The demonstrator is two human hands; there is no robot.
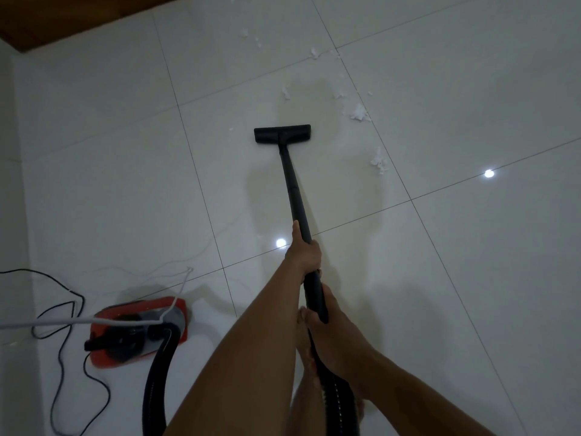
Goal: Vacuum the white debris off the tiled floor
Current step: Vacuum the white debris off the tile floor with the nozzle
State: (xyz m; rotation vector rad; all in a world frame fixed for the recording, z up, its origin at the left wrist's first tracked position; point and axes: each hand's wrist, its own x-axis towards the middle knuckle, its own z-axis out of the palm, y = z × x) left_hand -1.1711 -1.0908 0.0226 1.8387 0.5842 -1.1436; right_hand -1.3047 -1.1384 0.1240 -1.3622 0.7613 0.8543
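A black vacuum wand [292, 184] runs from my hands out to a flat black floor head [282, 134] resting on the white tiled floor [125, 152]. My left hand [303, 251] grips the wand farther up. My right hand [327, 325] grips its lower end, where the ribbed black hose [338, 401] joins. White debris lies beyond and right of the head: a clump [359, 113], another clump [378, 162], small bits [285, 92], and more farther off [314, 53]. None of it touches the head.
The red and black vacuum body [138, 328] sits on the floor at lower left, its hose [154, 382] looping toward me. A dark cable [59, 357] and a white cord [78, 322] trail beside it. A brown wooden edge [63, 20] is at top left. My bare foot [303, 338] is below my hands.
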